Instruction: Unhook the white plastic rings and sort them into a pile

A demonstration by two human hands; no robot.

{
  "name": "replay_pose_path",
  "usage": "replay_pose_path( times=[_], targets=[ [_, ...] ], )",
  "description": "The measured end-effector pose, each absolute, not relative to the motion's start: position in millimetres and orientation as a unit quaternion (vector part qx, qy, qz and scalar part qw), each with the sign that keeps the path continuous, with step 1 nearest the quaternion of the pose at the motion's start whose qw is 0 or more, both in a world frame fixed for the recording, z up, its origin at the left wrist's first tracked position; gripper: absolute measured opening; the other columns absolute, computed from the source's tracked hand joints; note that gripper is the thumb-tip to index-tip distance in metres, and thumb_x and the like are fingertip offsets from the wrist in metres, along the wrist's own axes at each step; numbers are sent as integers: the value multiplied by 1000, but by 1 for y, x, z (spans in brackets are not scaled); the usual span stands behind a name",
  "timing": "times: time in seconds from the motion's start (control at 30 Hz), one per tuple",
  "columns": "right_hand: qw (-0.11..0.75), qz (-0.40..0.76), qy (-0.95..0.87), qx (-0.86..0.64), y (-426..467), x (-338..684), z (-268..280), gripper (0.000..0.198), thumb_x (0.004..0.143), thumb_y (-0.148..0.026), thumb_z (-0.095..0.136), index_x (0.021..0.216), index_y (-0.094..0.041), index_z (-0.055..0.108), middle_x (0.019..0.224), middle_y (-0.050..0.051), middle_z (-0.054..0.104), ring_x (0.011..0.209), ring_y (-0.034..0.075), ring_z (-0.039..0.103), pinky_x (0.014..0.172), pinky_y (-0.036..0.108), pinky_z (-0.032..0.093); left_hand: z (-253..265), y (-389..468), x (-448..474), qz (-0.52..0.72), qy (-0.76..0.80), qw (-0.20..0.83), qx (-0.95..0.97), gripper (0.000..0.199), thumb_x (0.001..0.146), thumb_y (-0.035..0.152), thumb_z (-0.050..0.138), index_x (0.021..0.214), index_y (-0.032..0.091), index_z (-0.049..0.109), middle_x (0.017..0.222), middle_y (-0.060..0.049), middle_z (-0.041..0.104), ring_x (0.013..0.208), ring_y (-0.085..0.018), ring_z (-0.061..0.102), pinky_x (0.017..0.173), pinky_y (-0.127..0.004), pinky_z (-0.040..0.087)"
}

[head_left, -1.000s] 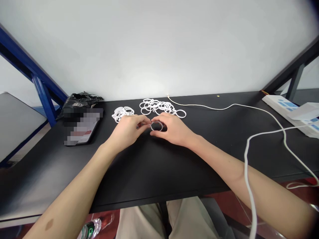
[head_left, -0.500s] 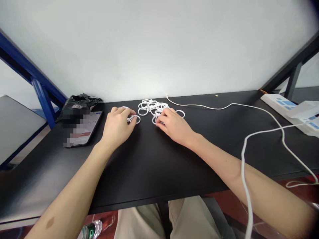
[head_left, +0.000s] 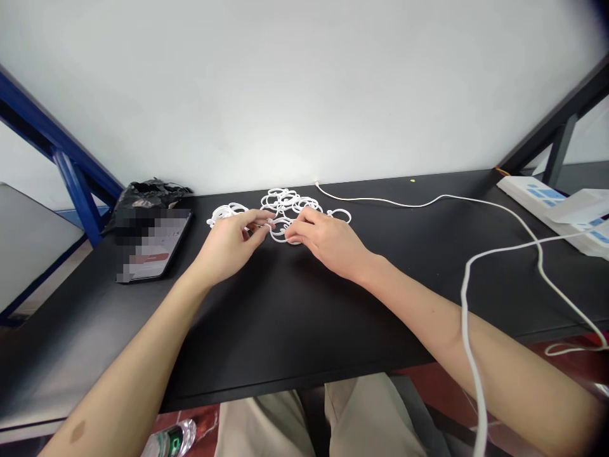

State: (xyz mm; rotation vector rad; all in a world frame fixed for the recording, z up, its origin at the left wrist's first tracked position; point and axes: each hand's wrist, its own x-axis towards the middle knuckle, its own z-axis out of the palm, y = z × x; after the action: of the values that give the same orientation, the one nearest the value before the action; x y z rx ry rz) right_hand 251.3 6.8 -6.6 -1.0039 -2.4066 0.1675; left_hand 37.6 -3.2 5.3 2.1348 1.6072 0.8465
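Note:
White plastic rings [head_left: 281,198], some with a small eyelet, lie in a loose pile on the black table [head_left: 285,311]. My right hand [head_left: 328,238] pinches a white ring [head_left: 277,240] at the pile's near side. From the other side, the thumb and forefinger of my left hand [head_left: 233,238] close on the edge of this ring; the exact contact is partly hidden. Behind my left hand sits a second group of rings [head_left: 221,212], partly covered by it. One single ring [head_left: 343,211] shows beyond my right hand.
A phone [head_left: 166,244] and a crumpled black plastic bag [head_left: 152,190] are on the left. The white cable [head_left: 404,204] runs along the back and loops over my right forearm. At the right lies a white and blue box [head_left: 547,200]. A wall stands behind the table.
My left hand has moved right, away from the left group of rings, which now shows. My right hand has shifted slightly left with a ring, and the hands are closer together.

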Motion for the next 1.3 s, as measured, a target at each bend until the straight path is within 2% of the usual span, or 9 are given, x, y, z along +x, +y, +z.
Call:
replay_pose_path(
  times=[0.13, 0.23, 0.3, 0.47, 0.73, 0.93, 1.03, 1.2, 1.3],
  targets=[
    [242, 92, -884, -388, 8, 254, -8, 21, 97, -28, 50, 114, -20, 60, 116, 7, 60, 87, 16, 62, 69, 29, 47, 2, -4, 37, 291, 547, 84, 781, 25, 89, 39, 55, 100, 22, 72, 88, -2, 73, 69, -16, 60, 69, -26, 45],
    [246, 135, -879, -386, 8, 253, -11, 51, 92, -37, 59, 137, -20, 44, 135, 13, 52, 106, 23, 61, 85, 39, 52, -2, -4, 39, 291, 519, 56, 802, 23, 90, 36, 56, 97, 22, 72, 89, -2, 73, 71, -16, 61, 71, -26, 46],
    [240, 146, -879, -384, 7, 251, -13, 57, 90, -40, 61, 140, -19, 42, 135, 14, 53, 109, 25, 60, 87, 42, 52, -5, -4, 40, 290, 499, 55, 815, 22, 90, 34, 57, 98, 21, 73, 90, -3, 72, 72, -16, 61, 72, -26, 47],
    [238, 154, -884, -372, 8, 248, -12, 32, 89, -30, 65, 118, -17, 59, 110, 8, 61, 91, 19, 62, 80, 35, 53, -6, -5, 42, 285, 444, 45, 848, 22, 93, 29, 55, 98, 18, 73, 89, -4, 72, 78, -17, 62, 72, -28, 48],
    [237, 149, -898, -338, 10, 251, -9, 21, 90, -27, 63, 109, -18, 62, 105, 6, 66, 96, 20, 62, 84, 36, 51, -6, -6, 44, 257, 448, -22, 856, 25, 92, 18, 47, 88, 19, 72, 77, -4, 68, 73, -18, 60, 66, -29, 44],
    [253, 124, -875, -395, 13, 252, -13, 65, 84, -51, 67, 137, -19, 48, 137, 13, 53, 128, 29, 48, 103, 49, 45, -2, -1, 34, 259, 530, -42, 806, 24, 94, 32, 49, 101, 22, 70, 92, -5, 71, 83, -21, 64, 74, -32, 47],
    [228, 95, -871, -426, 15, 253, -15, 54, 86, -45, 66, 130, -16, 54, 127, 14, 54, 117, 28, 54, 96, 46, 49, -1, 5, 21, 243, 599, -108, 755, 25, 94, 31, 48, 101, 21, 70, 92, -7, 73, 92, -26, 63, 78, -36, 46],
    [178, 80, -882, -428, 16, 252, -17, 17, 93, -28, 58, 102, -18, 68, 105, 9, 55, 97, 21, 57, 85, 38, 50, -6, 8, 12, 171, 657, -160, 717, 31, 94, 33, 45, 97, 17, 72, 92, -11, 73, 94, -33, 59, 76, -42, 45],
    [182, 91, -884, -420, 15, 252, -16, 17, 96, -24, 52, 97, -17, 68, 102, 8, 54, 87, 18, 56, 78, 35, 50, -8, 6, 18, 184, 646, -165, 722, 34, 93, 35, 46, 103, 15, 73, 95, -13, 73, 96, -35, 57, 77, -44, 45]
  ],
)
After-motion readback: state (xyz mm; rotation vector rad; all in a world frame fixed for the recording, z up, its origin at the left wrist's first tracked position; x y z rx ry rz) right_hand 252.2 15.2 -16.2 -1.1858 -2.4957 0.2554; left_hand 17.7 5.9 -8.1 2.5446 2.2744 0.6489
